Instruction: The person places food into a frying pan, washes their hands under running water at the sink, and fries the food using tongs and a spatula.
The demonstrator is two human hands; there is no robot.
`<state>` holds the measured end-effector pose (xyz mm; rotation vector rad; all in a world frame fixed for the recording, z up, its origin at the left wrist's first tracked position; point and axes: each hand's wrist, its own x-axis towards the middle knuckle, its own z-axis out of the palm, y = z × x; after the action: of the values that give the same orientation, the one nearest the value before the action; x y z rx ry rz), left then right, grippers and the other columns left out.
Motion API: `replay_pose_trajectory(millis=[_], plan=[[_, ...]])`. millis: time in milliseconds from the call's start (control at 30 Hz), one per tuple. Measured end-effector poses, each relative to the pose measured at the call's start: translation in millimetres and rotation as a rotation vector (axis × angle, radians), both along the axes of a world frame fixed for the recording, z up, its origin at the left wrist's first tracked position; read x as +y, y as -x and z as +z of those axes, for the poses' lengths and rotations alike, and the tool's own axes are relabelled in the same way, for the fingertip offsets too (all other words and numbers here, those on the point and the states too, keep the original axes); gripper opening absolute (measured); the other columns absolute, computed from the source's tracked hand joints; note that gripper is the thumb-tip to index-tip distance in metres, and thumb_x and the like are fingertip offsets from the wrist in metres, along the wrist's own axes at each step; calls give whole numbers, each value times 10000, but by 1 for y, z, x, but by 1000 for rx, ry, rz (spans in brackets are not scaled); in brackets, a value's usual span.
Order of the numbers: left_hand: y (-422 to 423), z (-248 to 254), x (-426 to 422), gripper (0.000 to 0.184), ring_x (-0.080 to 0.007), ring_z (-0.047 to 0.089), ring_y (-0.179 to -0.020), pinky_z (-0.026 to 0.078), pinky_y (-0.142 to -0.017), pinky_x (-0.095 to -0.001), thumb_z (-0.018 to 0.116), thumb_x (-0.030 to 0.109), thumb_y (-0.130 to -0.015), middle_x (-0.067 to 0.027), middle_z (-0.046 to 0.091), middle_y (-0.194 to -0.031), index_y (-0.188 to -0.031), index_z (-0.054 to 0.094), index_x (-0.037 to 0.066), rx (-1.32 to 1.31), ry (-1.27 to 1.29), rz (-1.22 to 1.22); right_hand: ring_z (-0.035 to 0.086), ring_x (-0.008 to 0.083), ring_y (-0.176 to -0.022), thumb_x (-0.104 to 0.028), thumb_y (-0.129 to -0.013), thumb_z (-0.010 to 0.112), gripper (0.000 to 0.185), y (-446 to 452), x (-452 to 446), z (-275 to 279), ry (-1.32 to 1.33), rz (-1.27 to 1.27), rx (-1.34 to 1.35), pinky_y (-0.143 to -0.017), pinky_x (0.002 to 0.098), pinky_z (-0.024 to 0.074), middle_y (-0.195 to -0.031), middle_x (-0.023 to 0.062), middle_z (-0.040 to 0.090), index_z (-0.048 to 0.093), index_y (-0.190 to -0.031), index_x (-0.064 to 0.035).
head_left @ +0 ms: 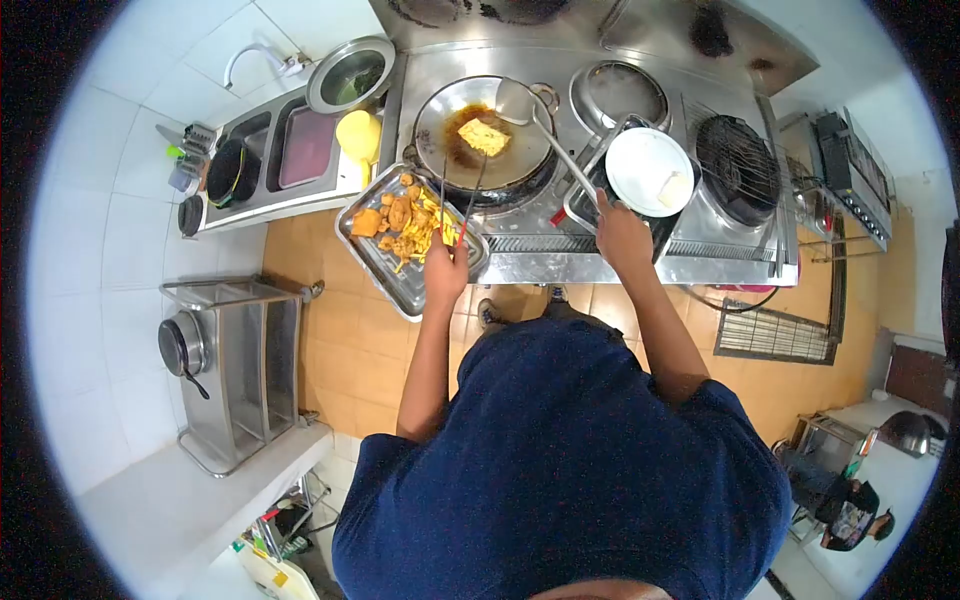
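Note:
My left hand (445, 268) is closed around long, thin dark tongs (474, 200) with red near the grip; their two prongs stand apart and reach over the wok's near rim. In the wok (430, 130), a yellow block of food (483, 138) sits in brownish oil. My right hand (622, 238) is wrapped round the long handle of a metal ladle (568, 155), whose round head rests at the wok's far right side. Below the left hand's tongs lies a metal tray (405, 295) holding fried pieces and yellow strips (405, 220).
Right of the wok are a white plate (640, 160) with a pale piece on it, a round metal pan (620, 95) and a grill grate (735, 165). Sinks (305, 145), a yellow scoop (358, 135) and a pot (350, 78) stand left. Another person (850, 515) is far right.

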<state>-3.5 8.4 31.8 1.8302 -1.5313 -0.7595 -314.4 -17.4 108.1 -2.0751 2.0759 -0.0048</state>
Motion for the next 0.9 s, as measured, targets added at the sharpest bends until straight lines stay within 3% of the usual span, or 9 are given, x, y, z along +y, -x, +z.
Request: replay_pose_trajectory(millis=[100,167,267,467,567,800,900], plan=[[3,4,-6,484,-418,652,-703,488,-628,-478,628,168,-875,-265,657,-774,-1213,475,-144,-23,-4,0,689,361,-836,-132,-889,534,516,8,-7,-29,20,5,-21,-721,474,576,-1032,193,660,491,-1400,-66],[3,-2,-8,482,-433,652,-704,493,-631,-486,626,167,-874,-271,656,-768,-1208,474,-144,-34,-2,8,685,366,-839,-140,-890,532,523,8,-7,-29,-57,43,-71,-727,480,572,-1023,194,660,479,-1404,-56],[0,-1,-12,476,-448,652,-716,503,-649,-491,626,166,-871,-276,654,-762,-1202,475,-142,-69,-19,2,682,371,-858,-145,-896,517,520,15,4,-22,60,100,-168,-729,479,571,-1004,206,658,471,-1406,-53],[4,9,-11,453,-451,656,-775,513,-690,-486,624,166,-876,-287,658,-805,-1188,484,-132,-71,-56,8,676,382,-840,-133,-906,492,480,6,-7,-23,-3,-8,-38,-707,487,560,-961,227,650,489,-1374,-26],[2,1,-12,451,-451,656,-784,513,-692,-486,622,170,-884,-288,659,-814,-1190,486,-133,-48,-31,7,676,389,-820,-120,-905,485,477,1,-5,-33,-27,71,-113,-703,493,558,-954,229,654,488,-1371,-18],[-7,-6,-12,453,-445,654,-763,501,-676,-490,626,185,-896,-286,652,-794,-1180,480,-137,-56,50,-30,680,392,-811,-114,-904,500,451,-8,14,-32,113,6,-118,-712,484,565,-904,226,673,516,-1340,4],[-7,11,-12,484,-438,646,-731,494,-659,-482,630,183,-895,-273,642,-754,-1212,466,-143,1,-115,-33,680,401,-839,-128,-906,522,455,-16,11,-45,-14,-22,-120,-730,484,566,-936,249,672,513,-1341,6]])
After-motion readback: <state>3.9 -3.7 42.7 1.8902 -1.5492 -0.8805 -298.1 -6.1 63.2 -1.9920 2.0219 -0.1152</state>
